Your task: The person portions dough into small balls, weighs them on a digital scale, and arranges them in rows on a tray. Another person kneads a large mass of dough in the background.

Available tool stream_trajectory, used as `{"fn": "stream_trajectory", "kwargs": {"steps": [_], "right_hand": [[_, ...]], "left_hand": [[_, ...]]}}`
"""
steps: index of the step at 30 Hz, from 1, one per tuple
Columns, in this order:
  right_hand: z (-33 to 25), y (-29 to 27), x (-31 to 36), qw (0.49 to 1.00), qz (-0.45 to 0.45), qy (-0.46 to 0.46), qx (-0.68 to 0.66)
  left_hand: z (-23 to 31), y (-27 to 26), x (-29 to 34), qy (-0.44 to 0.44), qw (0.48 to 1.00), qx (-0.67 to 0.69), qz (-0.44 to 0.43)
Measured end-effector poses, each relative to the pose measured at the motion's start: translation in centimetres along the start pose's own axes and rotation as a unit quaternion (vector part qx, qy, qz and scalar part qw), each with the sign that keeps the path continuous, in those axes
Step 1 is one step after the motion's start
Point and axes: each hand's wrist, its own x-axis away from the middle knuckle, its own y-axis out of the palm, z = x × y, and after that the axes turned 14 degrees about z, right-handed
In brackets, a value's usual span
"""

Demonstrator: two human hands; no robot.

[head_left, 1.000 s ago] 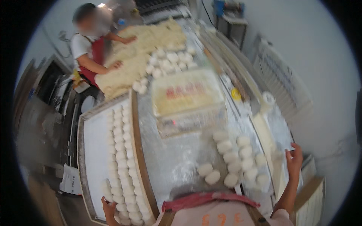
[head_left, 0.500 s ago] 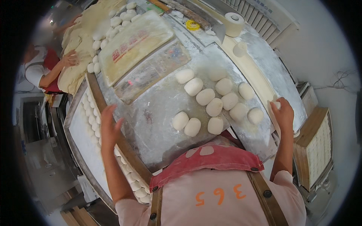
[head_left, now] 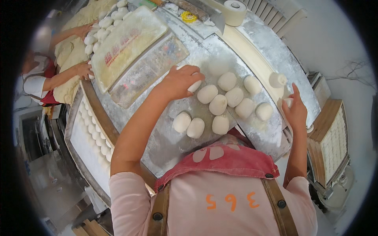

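Left hand [head_left: 182,82]: over the far left edge of a group of loose dough balls [head_left: 217,105]; fingers curled narrow around one white dough ball [head_left: 193,87], partly hidden beneath them; a second pale edge just beyond the knuckles, too covered to identify. Right hand [head_left: 295,110]: at right, beside a long dough strip [head_left: 246,49]; fingers and thumb around a small white dough piece [head_left: 288,103], index finger raised straight. Loose dough balls: ten outside the hands, rounded, white, on the floured bench [head_left: 163,145] between the two forearms; two side by side at near left, the others in a staggered cluster to the right. Dough strip: along the right part of the bench, from far to near; thick roll [head_left: 235,11] at the far end; short pale roll [head_left: 277,80] nearer, just left of the right hand. Far left: translucent lidded box [head_left: 132,39]; heap of dough balls [head_left: 105,23] just behind; broad dough sheet [head_left: 65,49] further left, with a co-worker's hand [head_left: 83,70] near its edge. Left: wooden-rimmed tray [head_left: 98,112], with rows of dough balls inside. Far middle: yellow round item [head_left: 189,17], near a rolling pin [head_left: 191,8].
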Motion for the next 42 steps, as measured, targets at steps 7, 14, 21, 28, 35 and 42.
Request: {"fn": "stream_trajectory", "kwargs": {"steps": [7, 14, 21, 28, 35, 42], "right_hand": [[-2.5, 3.2, -3.9, 0.992, 0.01, -0.127, -0.02], [-12.9, 5.0, -6.9, 0.964, 0.011, -0.215, -0.157], [-28.3, 13.3, 1.6, 0.817, -0.183, -0.304, -0.454], [-27.3, 12.7, 1.9, 0.88, -0.115, -0.292, -0.357], [-10.3, 5.4, -3.6, 0.939, 0.071, -0.12, -0.314], [5.8, 0.2, -1.0, 0.987, 0.146, 0.023, -0.063]], "left_hand": [[-0.9, -0.3, 5.9, -0.113, 0.989, 0.068, 0.062], [-5.2, -11.6, 8.2, 0.03, 0.985, 0.072, 0.156], [-12.1, -19.6, 7.8, -0.118, 0.911, -0.143, 0.367], [-6.3, -9.1, 11.3, -0.051, 0.983, 0.001, 0.177], [-0.3, -1.5, 12.1, 0.039, 0.999, 0.009, 0.03], [0.1, -0.8, 11.9, -0.015, 1.0, 0.018, 0.005]]}}
